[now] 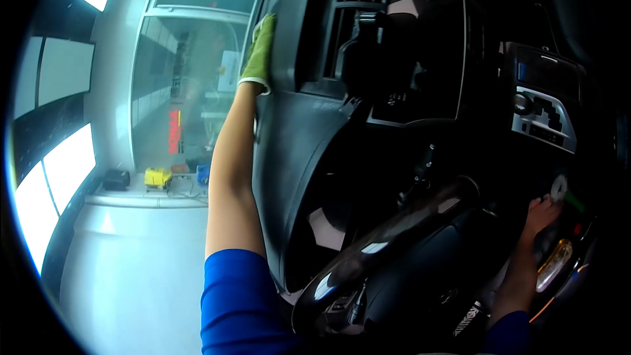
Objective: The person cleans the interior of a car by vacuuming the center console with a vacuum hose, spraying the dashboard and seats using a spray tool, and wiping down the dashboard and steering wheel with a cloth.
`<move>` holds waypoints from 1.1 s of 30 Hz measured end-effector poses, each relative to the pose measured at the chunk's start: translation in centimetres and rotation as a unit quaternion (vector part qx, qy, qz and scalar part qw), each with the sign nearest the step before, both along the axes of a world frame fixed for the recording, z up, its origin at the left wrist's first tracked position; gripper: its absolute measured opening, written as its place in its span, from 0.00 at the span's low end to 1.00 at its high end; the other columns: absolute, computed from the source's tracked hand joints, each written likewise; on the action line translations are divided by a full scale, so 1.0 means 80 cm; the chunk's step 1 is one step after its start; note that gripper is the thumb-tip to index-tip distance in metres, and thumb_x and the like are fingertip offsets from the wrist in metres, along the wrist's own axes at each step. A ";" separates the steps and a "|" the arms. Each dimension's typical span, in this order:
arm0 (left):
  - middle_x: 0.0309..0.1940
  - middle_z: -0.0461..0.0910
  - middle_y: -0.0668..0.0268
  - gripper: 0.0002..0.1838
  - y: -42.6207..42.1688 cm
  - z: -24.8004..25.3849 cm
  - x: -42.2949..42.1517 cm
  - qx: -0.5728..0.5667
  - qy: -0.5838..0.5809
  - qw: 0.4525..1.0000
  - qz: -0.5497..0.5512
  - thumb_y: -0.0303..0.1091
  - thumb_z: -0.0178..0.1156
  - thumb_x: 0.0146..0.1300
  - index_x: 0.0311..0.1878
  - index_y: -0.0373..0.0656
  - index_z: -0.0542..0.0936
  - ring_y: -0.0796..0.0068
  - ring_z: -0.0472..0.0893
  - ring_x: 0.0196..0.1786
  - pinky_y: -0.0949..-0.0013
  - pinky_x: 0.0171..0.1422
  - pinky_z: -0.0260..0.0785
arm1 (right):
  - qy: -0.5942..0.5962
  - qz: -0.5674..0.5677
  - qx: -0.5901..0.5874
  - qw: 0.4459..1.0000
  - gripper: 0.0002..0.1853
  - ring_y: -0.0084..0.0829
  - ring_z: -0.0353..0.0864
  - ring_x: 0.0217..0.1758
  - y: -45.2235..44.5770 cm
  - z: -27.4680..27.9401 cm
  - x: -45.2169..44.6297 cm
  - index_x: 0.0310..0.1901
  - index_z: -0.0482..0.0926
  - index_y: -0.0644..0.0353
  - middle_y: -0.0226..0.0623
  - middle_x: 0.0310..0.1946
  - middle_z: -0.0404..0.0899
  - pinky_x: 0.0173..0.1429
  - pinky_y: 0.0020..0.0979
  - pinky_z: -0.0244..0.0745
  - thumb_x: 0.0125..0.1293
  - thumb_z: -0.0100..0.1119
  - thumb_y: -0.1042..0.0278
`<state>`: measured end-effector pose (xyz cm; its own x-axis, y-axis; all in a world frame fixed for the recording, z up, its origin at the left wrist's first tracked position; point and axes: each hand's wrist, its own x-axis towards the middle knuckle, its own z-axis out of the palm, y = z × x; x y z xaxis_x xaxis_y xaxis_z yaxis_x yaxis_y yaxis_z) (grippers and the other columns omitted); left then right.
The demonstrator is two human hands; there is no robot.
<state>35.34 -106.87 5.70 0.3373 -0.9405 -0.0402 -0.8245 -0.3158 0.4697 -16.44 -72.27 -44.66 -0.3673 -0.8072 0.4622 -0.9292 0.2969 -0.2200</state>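
A green mitt or glove with a white cuff covers my left hand (pixel 259 56), which rests along the top of the black dashboard (pixel 289 138), beside the windshield. Its fingers are hidden inside. Low on the right of the view, my bare right hand (pixel 541 213) has its fingers against a white round thing (pixel 559 187). A dim green piece (pixel 577 202) shows next to that thing, but its shape is unclear.
The view lies sideways inside a car. A steering wheel (pixel 374 248) stands between my arms. Beyond it are a dark centre screen (pixel 427 39) and a gear console (pixel 544 118). Through the glass, a glazed door (pixel 190 92) and a yellow object (pixel 158 177) show.
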 end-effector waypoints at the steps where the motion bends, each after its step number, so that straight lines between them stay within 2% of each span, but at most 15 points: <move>1: 0.72 0.56 0.57 0.31 0.004 -0.003 0.010 0.000 0.010 1.000 0.014 0.49 0.39 0.72 0.72 0.41 0.57 0.66 0.54 0.75 0.66 0.77 0.41 | 0.008 0.001 -0.013 1.000 0.12 0.60 0.68 0.58 0.000 -0.006 -0.002 0.44 0.70 0.60 0.56 0.48 0.69 0.63 0.58 0.64 0.64 0.48 0.63; 4: 0.72 0.57 0.56 0.30 0.062 -0.004 0.054 -0.011 0.016 0.998 0.056 0.48 0.39 0.72 0.71 0.41 0.58 0.66 0.55 0.75 0.66 0.77 0.41 | 0.033 0.020 -0.036 0.999 0.11 0.60 0.68 0.57 -0.001 -0.007 -0.007 0.43 0.69 0.60 0.55 0.46 0.69 0.63 0.58 0.64 0.64 0.47 0.63; 9: 0.71 0.58 0.56 0.29 0.222 -0.004 0.095 -0.021 -0.046 0.994 0.097 0.47 0.40 0.72 0.71 0.40 0.59 0.65 0.55 0.74 0.65 0.77 0.42 | 0.057 0.003 -0.056 0.997 0.10 0.54 0.72 0.54 -0.009 -0.010 -0.009 0.41 0.69 0.56 0.50 0.45 0.69 0.61 0.52 0.70 0.65 0.47 0.60; 13: 0.71 0.58 0.55 0.29 0.385 -0.005 0.096 -0.003 -0.126 0.983 0.133 0.46 0.40 0.71 0.70 0.40 0.60 0.64 0.56 0.74 0.65 0.77 0.42 | 0.053 0.054 -0.062 0.995 0.11 0.52 0.74 0.52 -0.016 0.015 -0.007 0.40 0.70 0.55 0.49 0.45 0.70 0.59 0.50 0.72 0.65 0.47 0.57; 15: 0.71 0.59 0.55 0.29 0.478 -0.009 0.088 0.022 -0.176 0.972 0.157 0.45 0.41 0.71 0.70 0.40 0.60 0.64 0.56 0.74 0.65 0.77 0.42 | 0.077 -0.002 -0.051 0.996 0.11 0.52 0.74 0.51 -0.016 0.023 0.000 0.40 0.69 0.56 0.49 0.45 0.70 0.59 0.51 0.73 0.65 0.47 0.58; 17: 0.71 0.59 0.55 0.28 0.554 -0.014 0.076 0.051 -0.218 0.958 0.179 0.45 0.41 0.71 0.70 0.40 0.60 0.64 0.56 0.74 0.64 0.77 0.43 | 0.065 0.006 -0.061 0.996 0.12 0.52 0.74 0.51 -0.018 0.028 0.006 0.40 0.69 0.57 0.50 0.46 0.70 0.59 0.51 0.73 0.64 0.49 0.58; 20: 0.70 0.59 0.54 0.28 0.615 -0.021 0.061 0.091 -0.263 0.942 0.189 0.44 0.41 0.71 0.70 0.40 0.61 0.63 0.57 0.74 0.64 0.77 0.43 | 0.052 -0.004 -0.051 0.997 0.13 0.54 0.73 0.53 -0.012 0.030 0.005 0.41 0.69 0.58 0.51 0.47 0.69 0.60 0.52 0.71 0.63 0.51 0.58; 24: 0.70 0.60 0.54 0.27 0.622 -0.008 0.031 0.152 -0.312 0.924 0.162 0.43 0.41 0.71 0.69 0.40 0.62 0.63 0.57 0.74 0.64 0.77 0.43 | 0.017 0.010 -0.049 0.999 0.12 0.56 0.70 0.56 -0.015 0.042 0.006 0.42 0.69 0.59 0.54 0.48 0.69 0.64 0.54 0.67 0.63 0.51 0.60; 27: 0.70 0.61 0.53 0.27 0.561 0.029 -0.028 0.182 -0.366 0.911 0.060 0.42 0.42 0.71 0.69 0.39 0.62 0.62 0.58 0.74 0.64 0.77 0.43 | 0.015 -0.004 -0.051 0.999 0.12 0.56 0.69 0.57 -0.016 0.038 0.007 0.43 0.69 0.58 0.55 0.49 0.69 0.65 0.56 0.64 0.62 0.51 0.61; 28: 0.70 0.61 0.53 0.27 0.526 0.044 -0.054 0.154 -0.347 0.925 0.017 0.41 0.42 0.70 0.69 0.39 0.63 0.62 0.58 0.74 0.63 0.77 0.44 | 0.009 0.009 -0.042 0.999 0.12 0.56 0.69 0.58 -0.015 0.040 0.006 0.43 0.69 0.58 0.55 0.49 0.68 0.66 0.56 0.64 0.62 0.51 0.62; 29: 0.67 0.64 0.48 0.24 0.488 0.056 -0.079 0.121 -0.275 0.954 -0.022 0.34 0.45 0.67 0.65 0.37 0.66 0.58 0.62 0.72 0.61 0.76 0.45 | 0.021 0.001 -0.036 0.999 0.10 0.55 0.71 0.56 -0.015 0.049 0.007 0.43 0.70 0.58 0.54 0.48 0.70 0.64 0.53 0.67 0.63 0.52 0.63; 30: 0.62 0.68 0.47 0.23 0.452 0.041 -0.067 0.036 -0.133 0.988 0.062 0.30 0.46 0.64 0.62 0.35 0.68 0.54 0.67 0.67 0.59 0.76 0.48 | 0.021 -0.001 -0.040 0.999 0.10 0.55 0.71 0.56 -0.016 0.045 0.006 0.43 0.70 0.58 0.54 0.48 0.70 0.64 0.53 0.67 0.63 0.52 0.63; 31: 0.58 0.73 0.46 0.22 0.415 0.025 -0.055 -0.076 0.009 0.988 0.132 0.26 0.46 0.60 0.59 0.33 0.69 0.50 0.72 0.62 0.57 0.75 0.50 | 0.009 0.003 -0.036 0.999 0.11 0.56 0.69 0.58 -0.013 0.038 0.006 0.43 0.70 0.58 0.55 0.49 0.69 0.65 0.54 0.65 0.63 0.51 0.62; 32: 0.58 0.72 0.45 0.23 0.370 0.023 -0.052 -0.115 0.039 0.984 0.130 0.27 0.46 0.61 0.60 0.34 0.69 0.50 0.71 0.63 0.57 0.75 0.50 | -0.003 0.006 -0.032 0.999 0.12 0.56 0.68 0.59 -0.013 0.033 0.006 0.43 0.70 0.59 0.56 0.50 0.68 0.66 0.56 0.64 0.63 0.49 0.61; 33: 0.59 0.71 0.45 0.23 0.328 0.026 -0.052 -0.100 -0.023 0.992 0.079 0.28 0.45 0.62 0.61 0.35 0.68 0.50 0.70 0.64 0.57 0.75 0.50 | -0.002 -0.001 -0.037 0.999 0.12 0.56 0.68 0.59 -0.016 0.033 0.006 0.43 0.70 0.59 0.56 0.50 0.68 0.66 0.56 0.64 0.63 0.49 0.61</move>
